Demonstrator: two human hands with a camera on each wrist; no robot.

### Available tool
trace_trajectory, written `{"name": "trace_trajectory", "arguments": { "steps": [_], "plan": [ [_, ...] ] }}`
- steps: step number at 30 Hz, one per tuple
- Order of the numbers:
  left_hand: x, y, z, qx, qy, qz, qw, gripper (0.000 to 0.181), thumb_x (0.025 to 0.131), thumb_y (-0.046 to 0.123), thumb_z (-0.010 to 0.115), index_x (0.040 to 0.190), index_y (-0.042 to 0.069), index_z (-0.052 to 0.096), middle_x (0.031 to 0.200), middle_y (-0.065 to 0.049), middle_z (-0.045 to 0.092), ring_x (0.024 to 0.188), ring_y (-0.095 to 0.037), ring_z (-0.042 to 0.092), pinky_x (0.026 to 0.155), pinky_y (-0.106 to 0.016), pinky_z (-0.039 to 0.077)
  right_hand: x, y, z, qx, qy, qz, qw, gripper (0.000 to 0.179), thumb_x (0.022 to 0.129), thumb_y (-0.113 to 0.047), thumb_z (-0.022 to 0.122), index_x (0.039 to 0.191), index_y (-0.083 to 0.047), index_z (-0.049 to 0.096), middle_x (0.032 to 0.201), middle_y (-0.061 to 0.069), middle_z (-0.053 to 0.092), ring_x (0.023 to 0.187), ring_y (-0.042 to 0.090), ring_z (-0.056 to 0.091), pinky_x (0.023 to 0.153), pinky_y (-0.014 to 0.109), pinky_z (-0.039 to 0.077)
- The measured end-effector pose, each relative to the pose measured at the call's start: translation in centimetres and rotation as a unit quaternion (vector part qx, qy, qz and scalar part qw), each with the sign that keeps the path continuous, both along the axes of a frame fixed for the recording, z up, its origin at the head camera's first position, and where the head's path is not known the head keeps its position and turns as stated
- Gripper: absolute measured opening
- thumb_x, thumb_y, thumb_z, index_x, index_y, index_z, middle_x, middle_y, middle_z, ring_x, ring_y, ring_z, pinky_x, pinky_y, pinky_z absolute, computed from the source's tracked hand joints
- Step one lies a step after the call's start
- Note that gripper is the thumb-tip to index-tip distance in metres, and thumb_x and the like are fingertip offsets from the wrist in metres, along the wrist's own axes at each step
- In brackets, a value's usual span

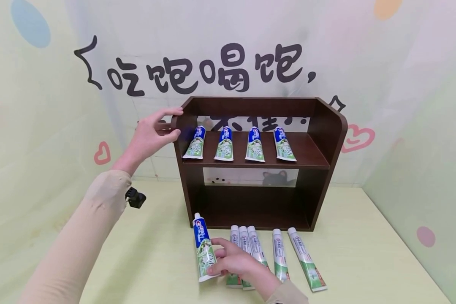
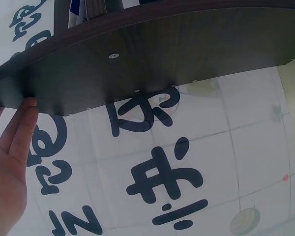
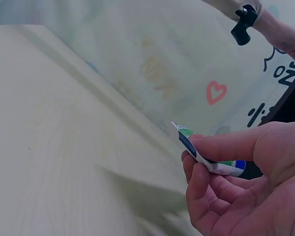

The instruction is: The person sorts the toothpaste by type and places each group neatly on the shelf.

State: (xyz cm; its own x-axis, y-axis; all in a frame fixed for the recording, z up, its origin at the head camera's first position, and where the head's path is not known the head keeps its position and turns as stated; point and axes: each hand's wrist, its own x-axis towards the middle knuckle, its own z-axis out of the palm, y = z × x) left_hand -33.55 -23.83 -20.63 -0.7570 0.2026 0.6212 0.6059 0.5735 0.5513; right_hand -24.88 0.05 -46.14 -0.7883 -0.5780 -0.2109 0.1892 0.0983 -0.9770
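Note:
My left hand (image 1: 146,137) holds the upper left side of a dark brown two-tier shelf (image 1: 256,164), index finger at its top edge and thumb at its front edge. In the left wrist view, the fingers (image 2: 20,130) lie against the panel's outer face. My right hand (image 1: 237,261) pinches a blue and green Crest toothpaste tube (image 1: 204,249) near its flat end, cap pointing up toward the shelf. The right wrist view shows thumb and fingers on either side of that tube (image 3: 188,142). Four similar tubes, including the leftmost tube (image 1: 195,143), stand in a row on the upper tier, flat ends forward.
Several white and green toothpaste tubes (image 1: 278,253) lie on the pale table (image 1: 365,253) before the shelf, some partly behind my right hand. A wall cloth (image 1: 213,25) with black lettering hangs behind. A black device (image 1: 135,198) sits at my left wrist.

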Motion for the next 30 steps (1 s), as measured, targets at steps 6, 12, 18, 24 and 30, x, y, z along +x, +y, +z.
{"name": "trace_trajectory", "arguments": {
  "steps": [6, 12, 18, 24, 30],
  "plan": [
    [-0.1, -0.3, -0.2, -0.002, -0.004, 0.002, 1.0000, 0.045, 0.089, 0.006, 0.067, 0.133, 0.007, 0.059, 0.143, -0.009, 0.057, 0.109, -0.042, 0.068, 0.080, -0.007, 0.054, 0.2, 1.5, 1.2, -0.005, 0.009, 0.008, 0.9999, 0.079, 0.075, 0.008, 0.071, 0.147, -0.009, 0.040, 0.101, 0.009, 0.071, 0.080, 0.018, 0.067, 0.064, 0.024, 0.054],
    [-0.3, -0.3, -0.2, -0.006, -0.002, -0.002, 1.0000, 0.045, 0.090, 0.007, 0.067, 0.134, 0.007, 0.058, 0.143, -0.010, 0.057, 0.110, -0.041, 0.068, 0.080, -0.008, 0.055, 0.3, 3.1, 2.4, -0.002, 0.031, 0.017, 0.9994, 0.075, 0.078, 0.005, 0.072, 0.145, -0.010, 0.042, 0.108, 0.010, 0.072, 0.088, 0.020, 0.070, 0.076, 0.029, 0.059],
    [0.2, 0.2, 0.1, -0.001, 0.001, 0.000, 1.0000, 0.044, 0.089, 0.004, 0.066, 0.132, 0.005, 0.059, 0.143, -0.011, 0.057, 0.109, -0.040, 0.068, 0.081, -0.007, 0.054, 0.3, 5.2, 3.2, -0.009, 0.043, 0.023, 0.9988, 0.077, 0.080, 0.003, 0.073, 0.148, -0.009, 0.039, 0.115, 0.011, 0.071, 0.092, 0.019, 0.069, 0.086, 0.032, 0.059],
    [0.1, 0.1, 0.0, 0.000, 0.001, -0.006, 1.0000, 0.044, 0.088, 0.001, 0.066, 0.132, 0.005, 0.059, 0.143, -0.012, 0.057, 0.109, -0.041, 0.069, 0.081, -0.007, 0.054, 0.4, 7.1, 4.2, -0.007, 0.066, 0.030, 0.9973, 0.073, 0.083, -0.001, 0.072, 0.147, -0.008, 0.037, 0.114, 0.011, 0.071, 0.088, 0.016, 0.067, 0.088, 0.029, 0.057],
    [0.2, 0.2, 0.0, -0.001, 0.004, -0.003, 1.0000, 0.044, 0.089, 0.001, 0.066, 0.132, 0.004, 0.059, 0.142, -0.013, 0.057, 0.109, -0.040, 0.069, 0.080, -0.007, 0.054, 0.4, 9.0, 5.7, -0.012, 0.089, 0.033, 0.9954, 0.068, 0.086, -0.003, 0.070, 0.146, -0.008, 0.039, 0.123, 0.015, 0.069, 0.100, 0.019, 0.068, 0.093, 0.031, 0.058]
  ]
}}
